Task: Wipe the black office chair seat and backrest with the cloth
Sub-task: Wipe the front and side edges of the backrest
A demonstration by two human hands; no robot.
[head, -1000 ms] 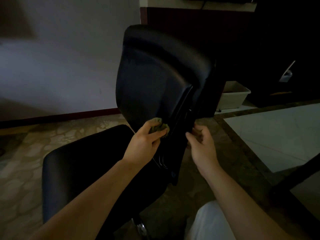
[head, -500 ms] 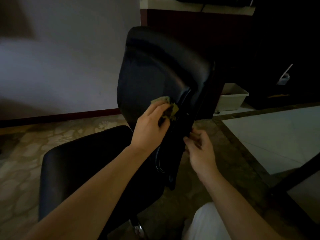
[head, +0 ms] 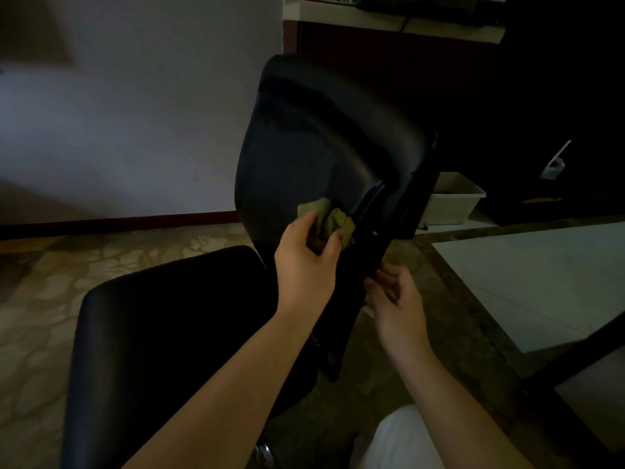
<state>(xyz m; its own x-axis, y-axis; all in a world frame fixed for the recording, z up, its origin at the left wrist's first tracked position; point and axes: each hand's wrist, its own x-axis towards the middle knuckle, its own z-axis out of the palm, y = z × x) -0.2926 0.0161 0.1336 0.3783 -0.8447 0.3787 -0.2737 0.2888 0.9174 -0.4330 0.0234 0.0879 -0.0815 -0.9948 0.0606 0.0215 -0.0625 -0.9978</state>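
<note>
Clutching cloth (head: 333,218), left fingers (head: 330,244) meet backrest (head: 304,157); right fingers (head: 385,276) pinch its edge; bin (head: 453,201) behind.

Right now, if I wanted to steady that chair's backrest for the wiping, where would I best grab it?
Probably the rounded top rim of the backrest, coming from above: it is bare and curves over like a handle. Lower down, the left hand holds the cloth against it and the right hand grips its lower edge.
</note>
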